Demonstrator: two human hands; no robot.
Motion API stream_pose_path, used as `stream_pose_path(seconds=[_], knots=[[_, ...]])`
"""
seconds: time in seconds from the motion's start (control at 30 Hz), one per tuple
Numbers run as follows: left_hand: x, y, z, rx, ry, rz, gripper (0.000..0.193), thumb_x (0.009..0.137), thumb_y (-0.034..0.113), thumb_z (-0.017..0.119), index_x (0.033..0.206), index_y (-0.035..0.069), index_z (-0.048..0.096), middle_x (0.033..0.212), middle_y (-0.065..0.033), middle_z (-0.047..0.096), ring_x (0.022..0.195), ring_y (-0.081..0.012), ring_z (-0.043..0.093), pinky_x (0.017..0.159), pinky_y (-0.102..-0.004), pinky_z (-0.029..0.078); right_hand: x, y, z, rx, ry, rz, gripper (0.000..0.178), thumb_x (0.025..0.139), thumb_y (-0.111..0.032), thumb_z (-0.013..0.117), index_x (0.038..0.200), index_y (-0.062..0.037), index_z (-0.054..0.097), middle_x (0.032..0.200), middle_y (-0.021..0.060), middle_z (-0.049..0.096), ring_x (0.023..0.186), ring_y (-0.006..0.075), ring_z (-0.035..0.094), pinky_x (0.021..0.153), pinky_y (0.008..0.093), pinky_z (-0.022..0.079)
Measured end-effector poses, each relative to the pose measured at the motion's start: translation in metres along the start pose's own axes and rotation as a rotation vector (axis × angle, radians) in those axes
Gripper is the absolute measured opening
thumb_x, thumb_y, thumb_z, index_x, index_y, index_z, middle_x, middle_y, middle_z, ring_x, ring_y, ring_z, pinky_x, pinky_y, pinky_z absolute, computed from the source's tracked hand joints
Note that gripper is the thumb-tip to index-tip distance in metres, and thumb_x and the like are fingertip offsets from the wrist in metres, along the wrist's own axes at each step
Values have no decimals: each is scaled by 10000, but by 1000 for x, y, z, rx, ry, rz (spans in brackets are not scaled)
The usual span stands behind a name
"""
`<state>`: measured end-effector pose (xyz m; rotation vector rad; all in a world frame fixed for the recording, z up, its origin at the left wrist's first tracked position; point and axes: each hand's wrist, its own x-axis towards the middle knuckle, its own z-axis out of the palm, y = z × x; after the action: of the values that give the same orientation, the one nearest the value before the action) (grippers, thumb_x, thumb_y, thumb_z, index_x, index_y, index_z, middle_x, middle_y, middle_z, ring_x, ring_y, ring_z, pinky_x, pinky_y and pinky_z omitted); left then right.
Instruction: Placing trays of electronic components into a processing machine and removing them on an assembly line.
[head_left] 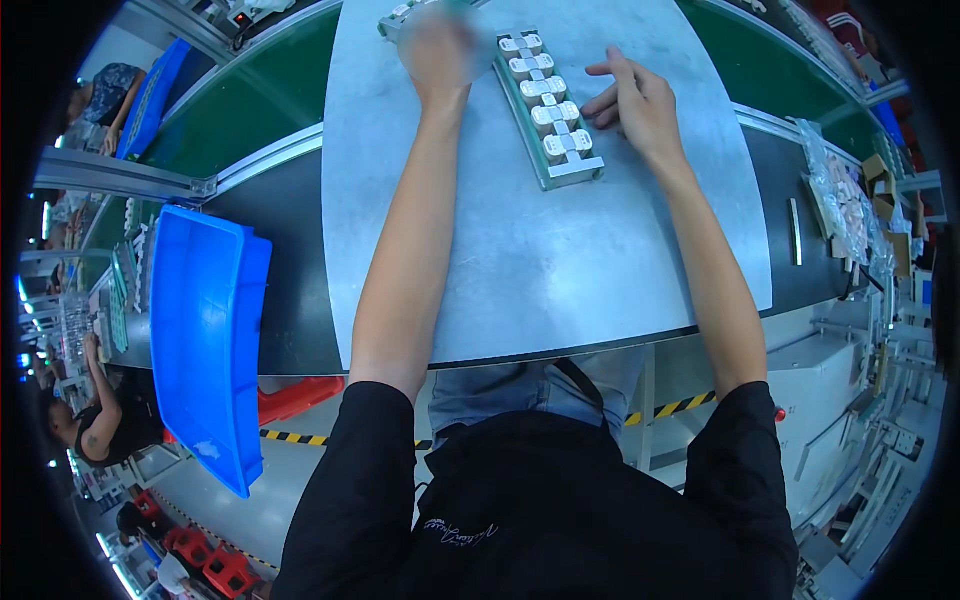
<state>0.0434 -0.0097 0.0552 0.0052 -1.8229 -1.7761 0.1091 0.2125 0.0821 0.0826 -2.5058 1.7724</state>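
A long narrow green holder (518, 108) stands on the pale metal worktop (550, 270), slightly left of my right hand. Along it sits a row of several white rounded blocks (556, 117) with grey middles, and a silver bar closes its near end. My right hand (642, 105) hovers right beside the row, fingers spread and holding nothing. At the far left, my left hand (437, 55) reaches to a second green-and-white holder (397, 18), which it partly covers. Blur smears that hand's fingers, so its grip cannot be made out.
Left of the worktop stands a blue plastic bin (205, 310). A thin pale strip (796, 232) lies on the dark bench at right, near plastic bags (830, 175) and cardboard boxes (880, 180). A red stool (300, 398) is below the bench. Other people work at far left.
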Motion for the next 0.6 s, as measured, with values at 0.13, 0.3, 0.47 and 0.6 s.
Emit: stream_pose_path(seconds=[0.13, 0.3, 0.47, 0.6], knots=[[2, -5, -3, -45, -22, -38, 336, 970, 217, 496, 858, -52, 664, 737, -134, 715, 643, -167, 675, 626, -291, 528, 9, 25, -10, 68, 64, -116, 422, 1035, -366, 480, 976, -17, 711, 678, 85, 699, 550, 110, 573, 558, 277, 472], [0, 3, -2, 309, -47, -7, 328, 927, 268, 561, 878, -32, 683, 793, -166, 722, 724, -270, 698, 697, -367, 541, 4, 26, -9, 42, 57, -109, 406, 1029, -335, 493, 937, -5, 712, 661, 81, 687, 566, 117, 597, 569, 273, 479], [-28, 44, 19, 800, -319, -122, 794, 839, 519, 638, 1278, -127, 494, 1209, -333, 563, 1150, -424, 568, 943, -469, 475, 6, 22, -16, 92, 55, -67, 408, 1028, -327, 494, 930, 6, 709, 650, 85, 681, 576, 127, 622, 577, 277, 489], [-68, 63, 47, 999, -426, 29, 1000, 753, 542, 714, 1401, -139, 371, 1284, -367, 463, 1189, -472, 437, 1022, -492, 417, 8, 28, -16, 63, 7, -113, 389, 1019, -308, 503, 934, 13, 705, 663, 115, 694, 593, 170, 671, 591, 308, 510]])
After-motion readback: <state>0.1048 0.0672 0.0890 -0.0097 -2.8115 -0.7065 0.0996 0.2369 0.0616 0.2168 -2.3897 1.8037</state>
